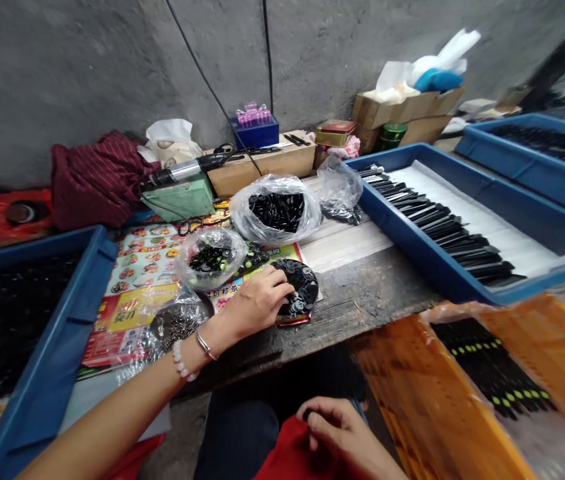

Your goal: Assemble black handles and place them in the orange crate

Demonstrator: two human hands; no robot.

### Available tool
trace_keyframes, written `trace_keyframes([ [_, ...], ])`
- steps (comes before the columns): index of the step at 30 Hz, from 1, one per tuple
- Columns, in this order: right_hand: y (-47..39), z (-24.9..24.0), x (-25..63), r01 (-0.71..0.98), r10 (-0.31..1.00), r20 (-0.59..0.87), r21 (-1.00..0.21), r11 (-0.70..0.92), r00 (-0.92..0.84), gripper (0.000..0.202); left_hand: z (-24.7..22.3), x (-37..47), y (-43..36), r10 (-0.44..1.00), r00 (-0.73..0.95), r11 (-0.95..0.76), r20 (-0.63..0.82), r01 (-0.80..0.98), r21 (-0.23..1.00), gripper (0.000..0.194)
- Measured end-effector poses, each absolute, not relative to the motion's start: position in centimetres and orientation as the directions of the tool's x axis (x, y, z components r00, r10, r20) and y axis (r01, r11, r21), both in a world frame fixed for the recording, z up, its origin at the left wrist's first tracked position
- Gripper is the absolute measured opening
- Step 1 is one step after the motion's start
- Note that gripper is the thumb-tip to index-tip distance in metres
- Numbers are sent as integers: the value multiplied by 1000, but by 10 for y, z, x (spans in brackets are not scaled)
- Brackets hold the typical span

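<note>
- Step, apparently: picking from black discs (305, 287) heaped near the desk's (362, 290) front edge; left hand's (259, 300) fingers curl over them, grip hidden.
- Right hand's (345, 427) fingers pinch a small dark piece (307, 414) (indistinct).
- Lifting one disc calls for precision.

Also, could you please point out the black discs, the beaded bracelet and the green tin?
Black discs (305, 287): head view, on the uncovered part of the pile.
Beaded bracelet (179, 360): head view, on the visible beads.
Green tin (392, 136): head view, on its side.
</note>
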State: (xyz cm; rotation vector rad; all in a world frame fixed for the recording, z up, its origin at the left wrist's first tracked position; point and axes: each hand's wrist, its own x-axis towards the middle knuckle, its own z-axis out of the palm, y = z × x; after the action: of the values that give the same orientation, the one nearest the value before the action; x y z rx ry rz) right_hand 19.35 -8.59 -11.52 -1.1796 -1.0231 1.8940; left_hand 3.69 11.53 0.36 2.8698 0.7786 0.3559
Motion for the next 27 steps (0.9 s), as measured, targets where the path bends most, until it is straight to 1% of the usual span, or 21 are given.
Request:
trace_keyframes([
  [3,-87,-117,193,-134,832,-414,-862,-489,-369,61,1,36,115,508,833,-858,219,467,215,21],
  [6,-87,-117,193,-124,839,-422,-865,-486,-343,63,0,37,117,528,809,-842,258,458,286,22],
  [8,-87,-116,194,-116,861,-407,-881,-458,-303,62,2,37,116,559,776,-812,292,441,382,20],
  [11,-86,-111,197,-151,882,-391,-886,-438,-263,63,10,36,109,638,713,-702,292,382,601,16],
  [13,-84,-109,198,-223,887,-382,-870,-441,-260,62,16,34,98,698,683,-567,212,347,747,15],
  [15,-82,-106,199,-311,888,-375,-839,-447,-267,58,19,30,83,732,674,-430,100,342,836,15],
  [18,-81,-103,198,-414,882,-393,-780,-469,-260,51,17,22,58,719,694,-306,-40,368,878,20],
  [21,-81,-99,195,-457,880,-418,-753,-474,-223,47,11,16,37,716,687,-232,-123,402,886,25],
  [24,-79,-95,194,-444,876,-433,-756,-481,-212,48,8,14,25,716,687,-275,-123,439,855,23],
  [27,-77,-91,192,-409,869,-449,-767,-495,-209,51,7,16,19,669,736,-359,-102,440,823,26],
])
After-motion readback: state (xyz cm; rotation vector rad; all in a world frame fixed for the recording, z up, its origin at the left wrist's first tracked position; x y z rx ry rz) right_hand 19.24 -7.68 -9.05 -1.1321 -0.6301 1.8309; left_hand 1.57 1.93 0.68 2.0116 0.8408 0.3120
